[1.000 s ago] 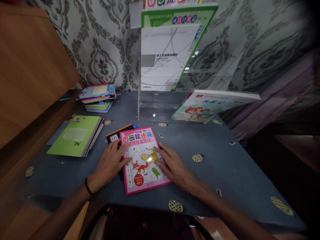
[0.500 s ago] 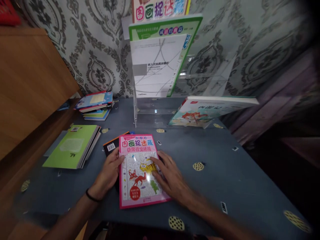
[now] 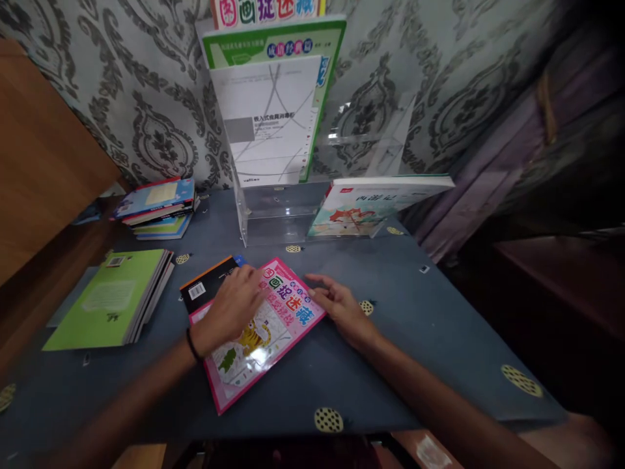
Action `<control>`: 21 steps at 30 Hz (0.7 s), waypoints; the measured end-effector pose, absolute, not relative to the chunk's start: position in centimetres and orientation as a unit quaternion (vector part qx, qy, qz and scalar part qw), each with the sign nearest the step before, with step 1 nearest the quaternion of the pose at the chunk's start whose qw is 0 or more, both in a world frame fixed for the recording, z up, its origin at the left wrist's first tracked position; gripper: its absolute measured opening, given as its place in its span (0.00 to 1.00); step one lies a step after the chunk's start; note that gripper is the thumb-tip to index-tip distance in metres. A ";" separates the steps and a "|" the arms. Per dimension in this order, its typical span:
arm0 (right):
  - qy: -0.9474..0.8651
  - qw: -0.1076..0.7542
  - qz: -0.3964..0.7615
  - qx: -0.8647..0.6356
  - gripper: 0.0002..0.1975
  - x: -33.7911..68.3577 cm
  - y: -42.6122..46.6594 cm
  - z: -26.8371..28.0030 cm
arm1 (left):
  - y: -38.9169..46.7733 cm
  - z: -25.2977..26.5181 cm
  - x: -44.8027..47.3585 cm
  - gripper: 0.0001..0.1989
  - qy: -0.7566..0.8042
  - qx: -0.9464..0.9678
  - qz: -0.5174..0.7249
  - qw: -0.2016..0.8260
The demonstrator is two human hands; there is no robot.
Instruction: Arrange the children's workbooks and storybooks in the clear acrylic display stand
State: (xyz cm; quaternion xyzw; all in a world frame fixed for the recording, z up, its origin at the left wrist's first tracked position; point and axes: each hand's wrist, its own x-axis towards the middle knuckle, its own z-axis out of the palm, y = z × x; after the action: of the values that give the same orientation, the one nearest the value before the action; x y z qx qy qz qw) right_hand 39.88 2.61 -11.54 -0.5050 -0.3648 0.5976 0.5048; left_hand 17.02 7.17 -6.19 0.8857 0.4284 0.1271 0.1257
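A pink-bordered picture book (image 3: pixel 288 332) lies turned at an angle, its cover showing a yellow tiger and a green shape. It partly covers a black book (image 3: pixel 208 280) with an orange edge and a barcode. My left hand (image 3: pixel 237 299), a dark band at its wrist, reaches across the pink book's upper left side. Its fingers are stretched out and slightly blurred; whether they press on the cover I cannot tell. At the book's top right corner is my right hand (image 3: pixel 344 309), thumb against the edge and fingers extended past it.
Left of the books lies a green book stack (image 3: pixel 110 299), with another book pile (image 3: pixel 159 202) behind. A clear acrylic rack (image 3: pixel 273 228) at the back holds a white booklet (image 3: pixel 271 130), a green-bordered book (image 3: pixel 327 85) and a leaning white-spined book (image 3: pixel 361 208). Patterned curtains hang behind.
The pink book has turned clockwise from upright and uncovers more of the black book. My left hand has moved from its left edge over the cover; my right hand has shifted to the top corner.
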 end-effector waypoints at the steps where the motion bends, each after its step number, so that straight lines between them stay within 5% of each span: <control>1: -0.366 0.506 0.596 -0.505 0.25 39.9 2.6 -11.6 | 5.6 -6.1 17.5 0.20 0.418 0.897 0.104 0.101; 5: -0.354 0.513 0.607 -0.493 0.23 40.0 2.6 -11.7 | -0.1 -6.0 19.2 0.37 0.399 0.916 0.002 0.035; 11: -0.307 0.513 0.645 -0.477 0.18 40.3 2.6 -11.1 | -1.3 -4.6 19.3 0.17 0.425 0.901 -0.086 0.024; 15: -0.266 0.516 0.705 -0.409 0.16 40.2 2.9 -10.7 | 1.8 -3.1 18.4 0.10 0.444 0.875 0.028 0.191; 21: -0.298 0.523 0.723 -0.339 0.18 39.8 2.7 -10.5 | 5.7 -4.2 18.6 0.22 0.414 0.728 0.175 0.518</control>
State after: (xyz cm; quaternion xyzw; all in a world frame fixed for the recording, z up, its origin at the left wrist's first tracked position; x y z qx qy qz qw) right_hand 39.81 2.69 -10.46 -0.3385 -0.2978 0.7232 0.5232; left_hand 18.56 5.70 -4.23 0.7281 0.4136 0.1746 0.5180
